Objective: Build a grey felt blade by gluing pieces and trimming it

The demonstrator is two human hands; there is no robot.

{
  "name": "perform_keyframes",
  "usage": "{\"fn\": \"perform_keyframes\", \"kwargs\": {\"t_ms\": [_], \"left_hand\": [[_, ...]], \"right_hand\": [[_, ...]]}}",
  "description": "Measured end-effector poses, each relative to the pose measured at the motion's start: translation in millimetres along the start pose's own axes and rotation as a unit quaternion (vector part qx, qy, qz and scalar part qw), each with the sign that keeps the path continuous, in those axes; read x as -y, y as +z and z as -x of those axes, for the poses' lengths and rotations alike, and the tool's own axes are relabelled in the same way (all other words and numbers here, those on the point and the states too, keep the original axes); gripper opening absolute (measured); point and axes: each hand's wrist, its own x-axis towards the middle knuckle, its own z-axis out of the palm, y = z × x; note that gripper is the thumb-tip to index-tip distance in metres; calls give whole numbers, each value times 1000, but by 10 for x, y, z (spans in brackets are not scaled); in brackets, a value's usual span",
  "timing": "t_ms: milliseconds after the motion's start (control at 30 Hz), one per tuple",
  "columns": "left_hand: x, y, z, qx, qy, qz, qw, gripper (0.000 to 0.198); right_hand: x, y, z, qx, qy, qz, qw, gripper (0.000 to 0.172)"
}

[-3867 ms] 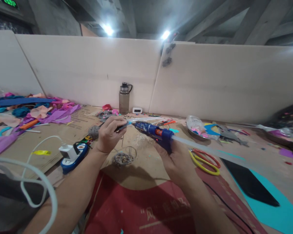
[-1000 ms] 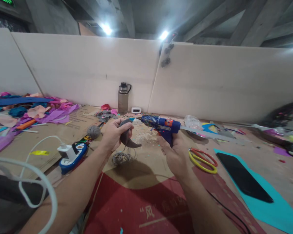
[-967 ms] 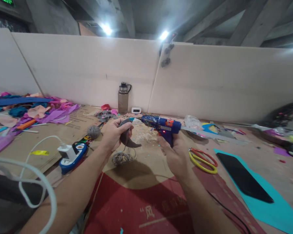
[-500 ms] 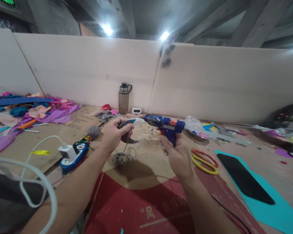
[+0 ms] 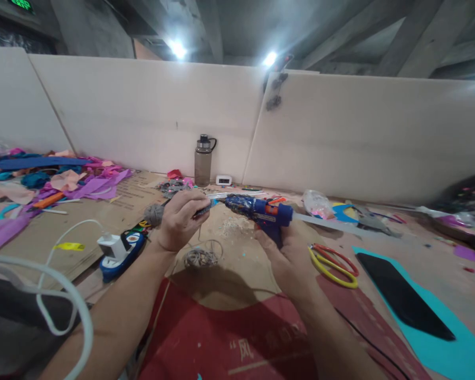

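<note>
My left hand (image 5: pixel 182 219) is closed around a curved piece wrapped in grey yarn (image 5: pixel 204 209), with a bit of teal at its end. Most of that piece is hidden behind the fingers. In my right hand (image 5: pixel 291 250) is a blue hot glue gun (image 5: pixel 257 212), gripped by its handle and pointing left. Its nozzle is at the teal end; whether they touch I cannot tell. A strand of yarn hangs from the left hand toward a loose grey yarn tangle (image 5: pixel 201 257) on the cardboard. A wound ball of grey yarn (image 5: pixel 153 214) lies beside the left wrist.
Left of my arm are a power strip (image 5: pixel 122 256) and coloured scraps (image 5: pixel 67 179). A bottle (image 5: pixel 203 161) and small white clock (image 5: pixel 224 180) stand by the partition. On the right lie red-and-yellow-handled scissors (image 5: pixel 334 266) and a black phone (image 5: pixel 404 295) on teal sheet.
My left hand has turned so its back faces up, covering much of the curved piece. The glue gun has shifted slightly left and down, its nozzle at the teal end.
</note>
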Motion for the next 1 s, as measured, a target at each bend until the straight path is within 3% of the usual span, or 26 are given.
{"fn": "perform_keyframes", "kwargs": {"t_ms": [400,633,833,1000], "left_hand": [[-6,-4,7,-11,23,-3,1000,13],[-3,-32,-13,-26,-20,-7,999,11],[5,-22,1,-19,21,4,1000,17],[-19,16,-29,-76,-88,32,993,13]], "right_hand": [[-10,5,22,8,-30,41,999,30],[-12,-15,23,-5,-23,42,999,32],[-27,16,45,-12,-25,38,999,28],[-11,-5,-13,-1,-29,43,999,27]]}}
